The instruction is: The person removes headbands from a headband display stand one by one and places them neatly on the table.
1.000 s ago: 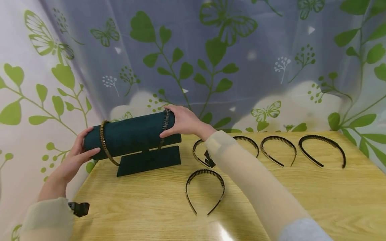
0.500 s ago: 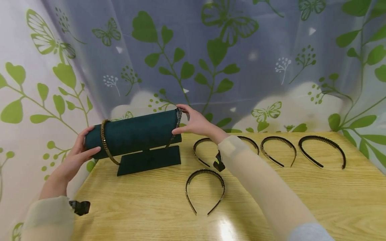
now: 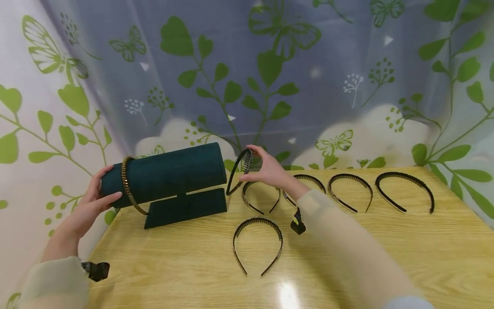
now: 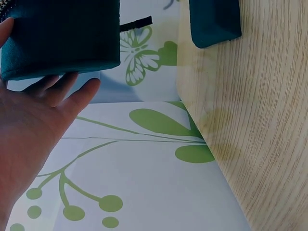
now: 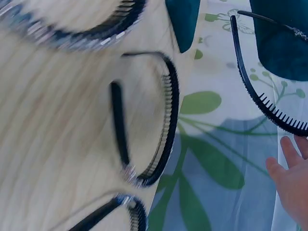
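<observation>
A dark green padded roll [image 3: 177, 167] stands on its flat base [image 3: 193, 208] at the table's left, forming a headband display stand. My left hand [image 3: 77, 214] grips the roll's left end, thumb in front and fingers behind. Close to that hand a gold-brown headband [image 3: 125, 176] sits around the roll. Just off the roll's right end, my right hand [image 3: 270, 171] pinches a black toothed headband [image 3: 231, 177] upright in the air. In the right wrist view this headband [image 5: 248, 89] curves with its comb teeth facing inward, and only part of the hand [image 5: 293, 185] shows.
On the wooden table [image 3: 173, 266] lies one headband [image 3: 257, 219] in front of the stand. Several more, including a black one [image 3: 405, 174] at the far right, form a row along the back. A leaf-patterned curtain [image 3: 293, 116] hangs behind the table.
My right hand has slid the black headband rightward along the roll and off its end. The left hand keeps its grip on the roll's left end.
</observation>
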`<state>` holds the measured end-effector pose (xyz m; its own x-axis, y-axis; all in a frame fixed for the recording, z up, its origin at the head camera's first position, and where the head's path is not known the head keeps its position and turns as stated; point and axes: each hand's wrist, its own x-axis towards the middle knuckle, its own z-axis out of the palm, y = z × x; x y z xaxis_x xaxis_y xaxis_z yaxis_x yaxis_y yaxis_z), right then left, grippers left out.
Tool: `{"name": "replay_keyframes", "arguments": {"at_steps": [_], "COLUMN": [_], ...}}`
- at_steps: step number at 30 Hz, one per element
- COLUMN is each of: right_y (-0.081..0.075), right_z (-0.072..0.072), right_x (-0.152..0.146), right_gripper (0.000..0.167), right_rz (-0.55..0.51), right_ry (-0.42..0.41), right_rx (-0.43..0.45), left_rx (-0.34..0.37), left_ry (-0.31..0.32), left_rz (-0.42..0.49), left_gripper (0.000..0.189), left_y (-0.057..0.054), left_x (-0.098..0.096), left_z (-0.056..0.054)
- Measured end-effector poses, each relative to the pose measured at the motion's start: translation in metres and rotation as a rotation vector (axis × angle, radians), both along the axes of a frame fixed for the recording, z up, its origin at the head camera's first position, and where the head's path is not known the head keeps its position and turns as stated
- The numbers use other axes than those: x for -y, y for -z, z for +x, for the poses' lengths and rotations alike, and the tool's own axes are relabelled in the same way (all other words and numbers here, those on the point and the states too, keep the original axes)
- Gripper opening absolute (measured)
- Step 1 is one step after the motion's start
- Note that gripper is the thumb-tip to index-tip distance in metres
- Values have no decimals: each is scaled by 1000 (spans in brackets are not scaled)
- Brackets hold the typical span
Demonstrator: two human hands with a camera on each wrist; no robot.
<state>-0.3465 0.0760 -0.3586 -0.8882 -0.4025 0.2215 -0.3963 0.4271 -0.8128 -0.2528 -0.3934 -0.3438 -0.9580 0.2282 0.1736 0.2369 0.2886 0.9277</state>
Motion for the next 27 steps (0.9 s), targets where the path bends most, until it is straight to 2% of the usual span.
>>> {"name": "replay_keyframes", "arguments": {"at_steps": [3, 7, 13, 19, 23, 27], "right_y": [4, 5, 3, 4, 0, 0], "right_z": [6, 15, 35, 62, 80, 97], "right_x": [-18, -40, -68, -97, -115, -132], "right_gripper": [94, 93, 90, 88, 87, 89], "right_rz": [-9, -92, -158, -123, -82, 2], "right_ry": [12, 2, 16, -9, -22, -28], "right_rx": [-16, -34, -20, -21, -73, -123], "left_rx": [6, 5, 12, 4, -13, -17], "left_ry": [-1, 11, 16, 35, 51, 60], "left_rz": [-5, 13, 22, 76, 116, 129], "left_gripper": [74, 74, 74, 74, 73, 73], "left_y": [1, 2, 2, 3, 4, 4], "left_x": [0, 0, 0, -1, 0, -1], "left_z": [0, -1, -1, -1, -1, -1]}}
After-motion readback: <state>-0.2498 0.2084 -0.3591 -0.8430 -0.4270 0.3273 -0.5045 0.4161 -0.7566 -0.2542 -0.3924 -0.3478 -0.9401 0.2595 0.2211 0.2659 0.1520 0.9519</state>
